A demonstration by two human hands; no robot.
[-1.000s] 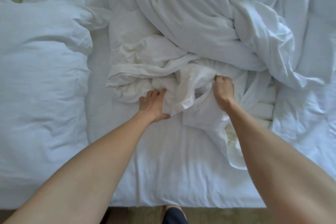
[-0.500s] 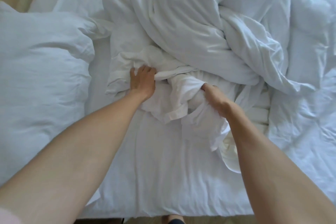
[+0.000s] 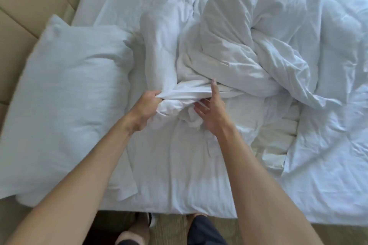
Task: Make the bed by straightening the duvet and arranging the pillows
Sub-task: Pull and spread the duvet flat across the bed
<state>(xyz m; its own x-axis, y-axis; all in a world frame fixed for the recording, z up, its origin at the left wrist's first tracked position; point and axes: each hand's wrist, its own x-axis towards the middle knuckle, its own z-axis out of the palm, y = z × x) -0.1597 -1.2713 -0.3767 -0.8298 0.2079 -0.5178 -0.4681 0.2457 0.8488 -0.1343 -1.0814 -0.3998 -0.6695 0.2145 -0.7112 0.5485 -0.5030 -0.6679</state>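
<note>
Duvet [image 3: 229,45] edge bunched in left hand [image 3: 146,105], fingertips hidden.

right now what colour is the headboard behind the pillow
Beige or tan, padded with seams; the headboard shows best in the head view, upper left, beyond the white pillow.

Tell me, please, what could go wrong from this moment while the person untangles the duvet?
1. Only the left hand grips the twisted duvet; the right hand is open, so a pull may tighten the knot.
2. The pillow lies right beside the bunch and could be dragged askew.
3. Feet stand close to the bed edge, so hanging fabric may get stepped on.
</note>
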